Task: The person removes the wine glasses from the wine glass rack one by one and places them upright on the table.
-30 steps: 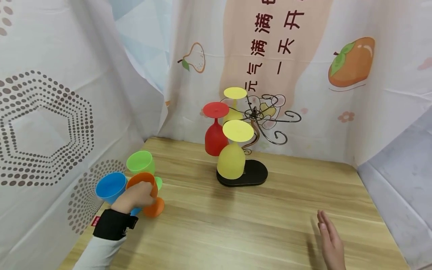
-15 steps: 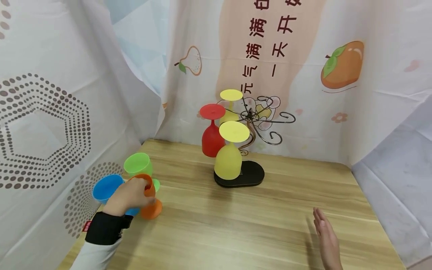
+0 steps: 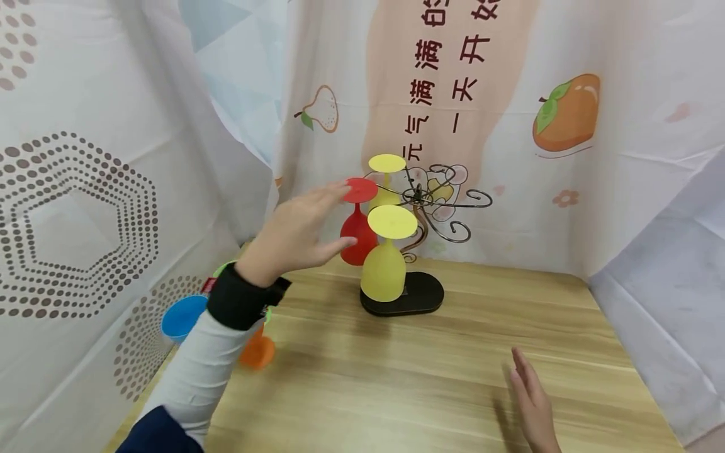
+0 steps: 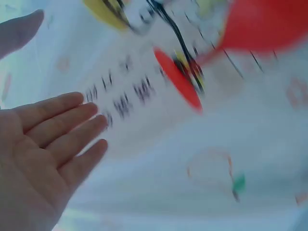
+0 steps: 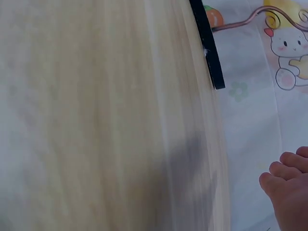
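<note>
While near three goblets (one red, two yellow), left hand straight-fingered.

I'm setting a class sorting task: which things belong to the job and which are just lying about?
Likely the job: red goblet, two yellow goblets, metal rack, blue goblet, orange goblet, green goblet.

Probably just there: printed curtain, wooden table, black wristband.

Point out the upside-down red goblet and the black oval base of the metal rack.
Upside-down red goblet (image 3: 360, 226): head view, on its bowl.
Black oval base (image 3: 422, 295): head view, on its bare top.
</note>
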A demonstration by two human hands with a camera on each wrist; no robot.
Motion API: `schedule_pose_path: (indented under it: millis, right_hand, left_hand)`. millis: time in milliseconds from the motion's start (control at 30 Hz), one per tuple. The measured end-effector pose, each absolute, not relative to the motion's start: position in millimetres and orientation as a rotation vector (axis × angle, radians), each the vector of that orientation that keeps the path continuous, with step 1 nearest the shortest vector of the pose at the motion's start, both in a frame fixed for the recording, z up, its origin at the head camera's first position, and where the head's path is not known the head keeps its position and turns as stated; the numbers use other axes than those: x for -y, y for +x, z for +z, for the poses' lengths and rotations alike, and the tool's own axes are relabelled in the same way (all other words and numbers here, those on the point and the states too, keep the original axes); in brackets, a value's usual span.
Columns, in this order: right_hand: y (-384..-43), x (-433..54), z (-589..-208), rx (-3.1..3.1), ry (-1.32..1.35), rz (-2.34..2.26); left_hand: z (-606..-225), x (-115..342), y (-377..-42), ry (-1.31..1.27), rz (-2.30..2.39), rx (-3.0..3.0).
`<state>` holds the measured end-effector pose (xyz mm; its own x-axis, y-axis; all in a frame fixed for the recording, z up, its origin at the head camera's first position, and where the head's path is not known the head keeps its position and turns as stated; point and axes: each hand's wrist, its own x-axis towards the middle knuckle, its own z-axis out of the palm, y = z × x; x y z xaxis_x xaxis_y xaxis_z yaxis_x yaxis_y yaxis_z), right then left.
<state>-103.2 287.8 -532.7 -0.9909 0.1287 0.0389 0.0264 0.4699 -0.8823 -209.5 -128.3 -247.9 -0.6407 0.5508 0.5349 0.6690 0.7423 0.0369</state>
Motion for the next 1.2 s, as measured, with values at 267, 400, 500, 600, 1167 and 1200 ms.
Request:
schedule_pose_path:
  millis: [267,400,500,600,1167,1200]
  right_hand:
    - [-112,-264,-535,2.587,-0.081,1.512]
    - [-119,-254,-542,2.471,0.038,1.383]
    - [-120,-252,-545,2.41,0.102,1.323]
    - [-119,-252,-545,2.411,0.114,1.328]
    - [-111,-253,-549,2.381,0.042,1.375]
    - [-111,-253,-549,2.378,0.034,1.379]
  left_hand:
    - [-260,75,-231,-1.166,-0.217,2.465]
    - [-269,64,-236,-1.191,-0.122,2.43]
    - [-272,61,-238,-1.176,-0.037,2.373]
    - [-273,61,-239,-1.143,0.061,2.323]
    - [-254,51,-262,-1.083,0.049,2.378]
    - [-254,46,-264,-1.097,0.035,2.37]
